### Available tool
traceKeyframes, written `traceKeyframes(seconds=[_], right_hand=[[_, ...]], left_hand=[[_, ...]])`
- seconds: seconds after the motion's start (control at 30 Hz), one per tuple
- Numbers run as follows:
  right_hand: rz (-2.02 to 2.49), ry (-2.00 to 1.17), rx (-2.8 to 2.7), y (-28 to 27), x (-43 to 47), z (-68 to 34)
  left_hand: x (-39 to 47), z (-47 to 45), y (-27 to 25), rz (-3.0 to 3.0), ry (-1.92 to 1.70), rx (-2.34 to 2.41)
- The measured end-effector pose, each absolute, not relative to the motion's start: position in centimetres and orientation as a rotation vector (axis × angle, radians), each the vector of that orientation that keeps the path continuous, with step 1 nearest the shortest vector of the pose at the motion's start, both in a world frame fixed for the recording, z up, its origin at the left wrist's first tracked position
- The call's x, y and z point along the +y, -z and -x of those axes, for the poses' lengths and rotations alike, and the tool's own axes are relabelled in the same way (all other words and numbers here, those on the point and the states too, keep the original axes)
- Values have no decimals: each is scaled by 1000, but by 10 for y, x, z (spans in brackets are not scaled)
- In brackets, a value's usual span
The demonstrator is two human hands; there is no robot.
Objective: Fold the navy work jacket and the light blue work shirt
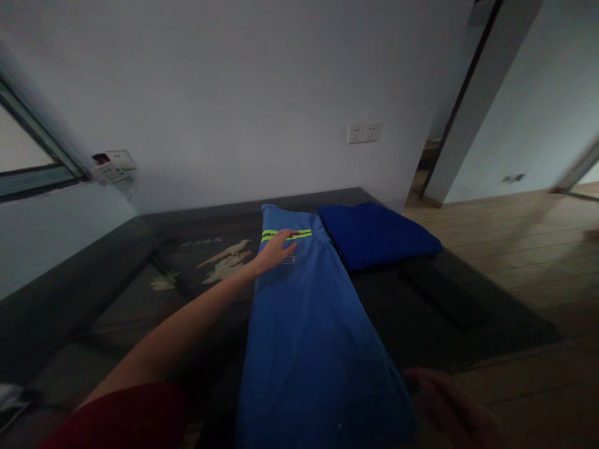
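Note:
A light blue garment (318,324) lies in a long folded strip down the middle of the dark table. Yellow-green stripes and some pale lettering show near its far end. My left hand (277,249) rests on the garment by those stripes, fingers stretched out and nothing gripped. Low on the right, my right hand (449,402) is beside the garment's near right edge. It is dark and smeared, so its fingers and any hold on the cloth cannot be made out. A folded deep blue cloth (379,237) lies to the right of the garment's far end.
The dark table (187,224) has a bird picture on its top and stands near a white wall with a socket (364,133). A power strip (113,165) is at the left corner. A whitish object (12,399) sits at the lower left. Floor shows at right.

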State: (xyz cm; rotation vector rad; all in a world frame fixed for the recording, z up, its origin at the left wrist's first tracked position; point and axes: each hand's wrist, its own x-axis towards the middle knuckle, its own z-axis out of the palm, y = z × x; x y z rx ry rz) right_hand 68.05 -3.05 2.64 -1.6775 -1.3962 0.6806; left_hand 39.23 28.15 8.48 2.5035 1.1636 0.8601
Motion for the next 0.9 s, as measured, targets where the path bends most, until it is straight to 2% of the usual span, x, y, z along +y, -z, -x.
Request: traceKeyframes(seconds=[0.17,0.3,0.47,0.7,0.9], right_hand=[[1857,-423,-1385,-24,-6,-659],[2066,-406,-1528,-33,4,-640],[2068,-407,-1655,-34,3,-633],[1804,-601,-1661,-24,0,-643],[1610,-920,-1655,-42,-1,-635]], left_hand=[[172,-281,-81,-2213,-369,1452],[88,-253,-66,-1777,-165,1439],[37,-271,-56,-1625,-189,1368],[41,-283,-65,-1910,-179,1272],[39,-277,-58,-1612,-454,1127]])
